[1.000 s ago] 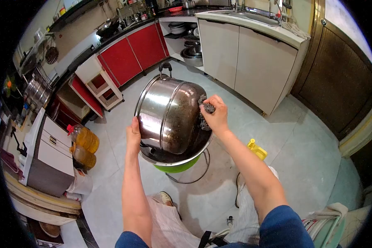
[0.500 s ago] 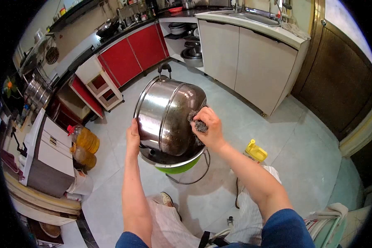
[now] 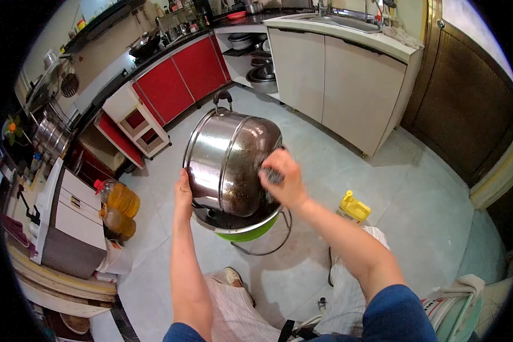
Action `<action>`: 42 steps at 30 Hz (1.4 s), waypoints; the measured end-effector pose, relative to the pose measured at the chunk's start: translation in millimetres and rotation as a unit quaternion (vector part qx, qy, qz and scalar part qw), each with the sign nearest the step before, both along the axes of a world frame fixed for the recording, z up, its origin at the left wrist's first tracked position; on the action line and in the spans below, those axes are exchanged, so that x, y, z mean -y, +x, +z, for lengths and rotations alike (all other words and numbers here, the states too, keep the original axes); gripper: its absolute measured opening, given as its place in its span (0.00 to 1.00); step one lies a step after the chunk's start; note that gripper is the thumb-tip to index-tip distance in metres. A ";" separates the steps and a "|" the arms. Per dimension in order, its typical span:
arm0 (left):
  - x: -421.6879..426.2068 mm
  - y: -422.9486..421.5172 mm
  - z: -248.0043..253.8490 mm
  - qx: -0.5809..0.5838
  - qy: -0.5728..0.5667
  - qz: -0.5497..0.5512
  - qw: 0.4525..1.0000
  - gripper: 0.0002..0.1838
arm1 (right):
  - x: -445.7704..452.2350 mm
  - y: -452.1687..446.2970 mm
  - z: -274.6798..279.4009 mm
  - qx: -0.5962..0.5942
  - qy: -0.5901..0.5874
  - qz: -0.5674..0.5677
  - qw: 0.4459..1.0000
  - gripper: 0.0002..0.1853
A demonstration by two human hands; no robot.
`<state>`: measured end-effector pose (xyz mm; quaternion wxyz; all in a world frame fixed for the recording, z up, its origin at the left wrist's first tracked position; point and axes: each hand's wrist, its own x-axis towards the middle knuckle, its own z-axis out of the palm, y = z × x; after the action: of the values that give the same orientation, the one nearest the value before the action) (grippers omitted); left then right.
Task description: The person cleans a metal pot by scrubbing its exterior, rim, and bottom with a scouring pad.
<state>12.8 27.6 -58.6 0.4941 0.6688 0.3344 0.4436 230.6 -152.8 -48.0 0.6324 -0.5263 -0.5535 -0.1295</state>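
A large steel pot (image 3: 214,154) lies tilted on its side, its dark, stained base turned to the right. My left hand (image 3: 183,194) grips the pot's rim at the left, fingers hidden behind the metal. At the base, my right hand (image 3: 285,178) is closed around a grey steel wool scrubber (image 3: 274,176), pressed against the blackened surface. One black loop handle (image 3: 223,99) sticks up from the pot's far side. Beneath it is a wide basin with a pale rim (image 3: 239,230) over a green body (image 3: 248,233), holding something dark.
On the tiled floor, a yellow bottle (image 3: 353,207) stands to the right, near my leg. Two oil jugs (image 3: 121,198) are at the left, by a white cabinet (image 3: 74,214). White sink cabinets (image 3: 336,85) and red cupboards (image 3: 179,80) line the back; a brown door (image 3: 467,102) is at right.
My right hand has shifted slightly left along the pot's base with the scrubber. The left hand keeps its hold, and the pot stays nearly in place.
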 end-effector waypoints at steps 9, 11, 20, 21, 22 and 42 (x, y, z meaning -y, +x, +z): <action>4.5 -4.6 -3.2 -0.043 0.036 0.026 0.998 0.39 | -25.7 36.1 37.2 0.067 -0.041 -0.126 0.989 0.11; -3.3 -3.8 -9.5 -0.042 0.022 0.047 0.998 0.38 | -26.9 30.7 37.7 0.076 -0.049 -0.116 0.989 0.11; -4.7 -7.8 -8.6 -0.070 -0.009 -0.008 0.997 0.42 | -17.6 25.7 48.0 0.203 -0.055 -0.102 0.972 0.11; -4.2 -8.2 -7.5 -0.084 -0.014 0.004 0.996 0.41 | -20.4 28.8 55.8 0.185 -0.051 -0.124 0.973 0.12; -3.5 -8.0 -6.8 -0.098 -0.019 0.016 0.995 0.41 | -19.9 26.5 58.8 0.186 -0.048 -0.122 0.974 0.12; 21.2 6.8 7.6 -0.094 0.015 0.029 0.995 0.38 | -0.9 -28.5 58.8 0.458 -0.182 0.015 0.870 0.11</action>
<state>19.5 6.4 -51.0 0.4375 0.7048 0.3916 0.3981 202.1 -151.9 10.9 0.2024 -0.5052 -0.8028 -0.2436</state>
